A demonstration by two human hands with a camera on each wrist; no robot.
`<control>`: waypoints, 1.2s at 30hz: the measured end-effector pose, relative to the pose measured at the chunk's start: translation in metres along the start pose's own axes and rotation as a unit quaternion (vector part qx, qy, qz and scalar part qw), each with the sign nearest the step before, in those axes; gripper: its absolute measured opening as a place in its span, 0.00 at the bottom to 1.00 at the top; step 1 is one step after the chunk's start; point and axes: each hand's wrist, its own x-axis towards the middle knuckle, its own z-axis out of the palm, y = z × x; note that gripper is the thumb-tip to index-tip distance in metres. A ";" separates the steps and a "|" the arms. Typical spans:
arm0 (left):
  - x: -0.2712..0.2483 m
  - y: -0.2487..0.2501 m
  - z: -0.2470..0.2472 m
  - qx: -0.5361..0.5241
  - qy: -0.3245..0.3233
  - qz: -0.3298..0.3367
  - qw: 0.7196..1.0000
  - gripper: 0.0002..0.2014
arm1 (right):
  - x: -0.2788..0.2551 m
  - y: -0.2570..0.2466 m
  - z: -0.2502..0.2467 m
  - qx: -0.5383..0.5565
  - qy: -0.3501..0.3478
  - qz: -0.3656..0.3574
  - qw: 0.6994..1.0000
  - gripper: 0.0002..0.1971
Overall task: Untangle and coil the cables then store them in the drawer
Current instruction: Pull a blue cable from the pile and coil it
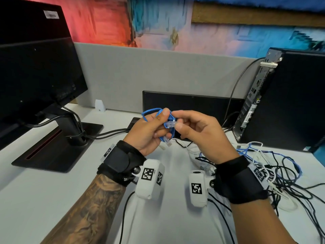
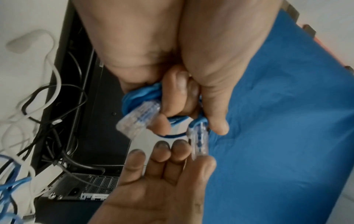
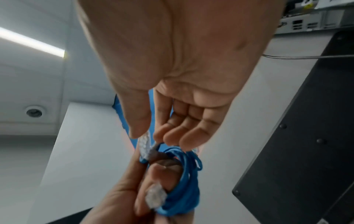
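Observation:
My left hand (image 1: 158, 127) grips a small coil of blue network cable (image 1: 151, 111) above the white desk (image 1: 52, 191). One clear plug (image 1: 167, 141) hangs below the left fingers. The other clear plug (image 1: 171, 124) sticks out to the right, and my right hand (image 1: 175, 120) pinches it between thumb and forefinger. In the left wrist view the coil (image 2: 138, 94) is bunched under the curled fingers, with one plug (image 2: 138, 119) free and the other plug (image 2: 199, 142) at the right thumb. The right wrist view shows the pinched plug (image 3: 144, 145) and the coil (image 3: 184, 181). No drawer is in view.
A tangle of black, white and blue cables (image 1: 274, 166) lies on the desk at the right. A black computer tower (image 1: 290, 103) stands behind it. A monitor (image 1: 35, 67) on its stand (image 1: 58, 147) fills the left. A black keyboard (image 1: 190, 104) leans on the grey partition.

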 end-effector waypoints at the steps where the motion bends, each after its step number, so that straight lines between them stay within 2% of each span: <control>1: 0.000 -0.002 -0.001 -0.007 -0.004 -0.008 1.000 0.18 | 0.000 0.001 -0.001 0.003 0.005 -0.001 1.000 0.14; 9: 0.002 -0.013 0.006 -0.037 0.007 -0.017 0.999 0.18 | 0.000 0.009 -0.008 -0.070 -0.020 0.028 0.997 0.16; 12: 0.004 -0.017 0.004 -0.082 0.029 -0.038 0.996 0.23 | 0.000 0.010 -0.004 -0.047 -0.020 0.029 0.998 0.12; 15: 0.003 -0.016 0.007 -0.125 0.047 -0.060 0.989 0.19 | 0.001 0.009 0.002 0.010 -0.009 0.033 0.999 0.06; 17: 0.003 -0.014 0.010 -0.133 0.038 -0.058 0.989 0.16 | 0.001 0.010 0.002 0.022 0.001 0.031 0.999 0.05; 20: 0.001 -0.012 0.008 -0.101 0.012 -0.041 0.994 0.11 | 0.002 0.012 -0.004 0.015 0.049 0.024 0.998 0.09; 22: 0.001 -0.014 0.008 -0.038 0.001 -0.018 0.999 0.09 | 0.002 0.014 -0.010 -0.002 0.085 0.018 0.996 0.11; 24: 0.001 -0.015 0.014 0.021 0.002 0.002 1.000 0.10 | 0.003 0.015 -0.014 -0.016 0.087 0.023 0.996 0.11; 26: 0.002 -0.016 0.015 0.024 0.034 0.011 0.999 0.11 | 0.003 0.014 -0.016 -0.024 0.094 0.012 0.995 0.10; 28: 0.003 -0.013 0.008 -0.002 0.090 0.001 0.996 0.18 | 0.004 0.014 -0.023 -0.001 0.131 -0.002 0.991 0.11; 30: 0.003 -0.008 -0.003 -0.014 0.137 -0.013 0.990 0.24 | 0.004 0.012 -0.032 0.060 0.168 0.016 0.984 0.11; 32: 0.002 -0.001 -0.011 0.002 0.155 -0.017 0.988 0.25 | 0.004 0.016 -0.037 0.099 0.225 0.038 0.969 0.15; 34: 0.000 0.003 -0.013 0.044 0.153 -0.021 0.987 0.27 | 0.005 0.019 -0.037 0.014 0.315 0.037 0.948 0.24; 36: -0.001 0.004 -0.010 0.095 0.140 -0.029 0.985 0.28 | 0.004 0.013 -0.026 -0.116 0.345 -0.017 0.931 0.30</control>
